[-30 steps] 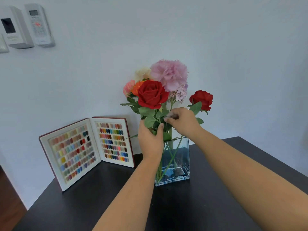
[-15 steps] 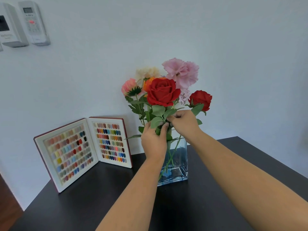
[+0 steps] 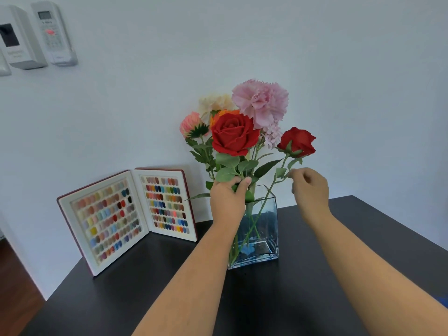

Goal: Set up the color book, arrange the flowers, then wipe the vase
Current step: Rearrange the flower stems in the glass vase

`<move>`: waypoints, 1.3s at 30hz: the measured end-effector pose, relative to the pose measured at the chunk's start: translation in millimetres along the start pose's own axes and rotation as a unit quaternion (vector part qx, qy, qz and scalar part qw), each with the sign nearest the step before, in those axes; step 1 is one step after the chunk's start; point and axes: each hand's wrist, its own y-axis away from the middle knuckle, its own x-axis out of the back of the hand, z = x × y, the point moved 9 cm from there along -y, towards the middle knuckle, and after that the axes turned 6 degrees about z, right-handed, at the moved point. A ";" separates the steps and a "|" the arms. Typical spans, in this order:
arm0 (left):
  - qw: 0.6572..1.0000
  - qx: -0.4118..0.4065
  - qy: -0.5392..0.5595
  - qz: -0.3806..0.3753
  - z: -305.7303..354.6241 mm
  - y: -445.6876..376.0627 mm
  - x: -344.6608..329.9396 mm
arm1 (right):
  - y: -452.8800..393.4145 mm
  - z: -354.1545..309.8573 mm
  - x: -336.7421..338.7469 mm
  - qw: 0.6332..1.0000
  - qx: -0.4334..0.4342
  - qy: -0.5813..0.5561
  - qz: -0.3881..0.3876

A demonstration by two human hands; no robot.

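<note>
Head view: left hand grips stems; right hand curled, empty; two red roses; one vase.

Two red roses, two hands

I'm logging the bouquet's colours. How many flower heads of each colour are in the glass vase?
Red roses: 2
Pink blooms: 2
Cream bloom: 1
Orange bloom: 1
Lilac cluster: 1
Total: 7
</note>
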 end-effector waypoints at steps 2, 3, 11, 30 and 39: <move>1.000 0.007 0.005 -0.002 -0.4 -0.4 -1.0 | 0.7 29.8 -2.4 0.996 -0.081 -0.013 -0.020; 1.000 0.010 0.009 -0.003 0.2 -0.3 -1.3 | 2.7 41.1 -12.0 0.991 -0.117 -0.008 -0.064; 1.000 0.023 0.009 0.003 2.7 2.1 0.5 | 4.3 19.2 -58.8 0.982 -0.022 0.057 -0.181; 0.998 0.032 -0.012 -0.059 3.8 -7.9 -4.6 | 4.0 -39.6 -72.0 0.956 0.095 0.146 -0.235; 0.997 0.019 0.031 0.072 3.5 7.2 11.5 | 27.1 -21.4 -50.9 0.968 0.132 0.146 -0.156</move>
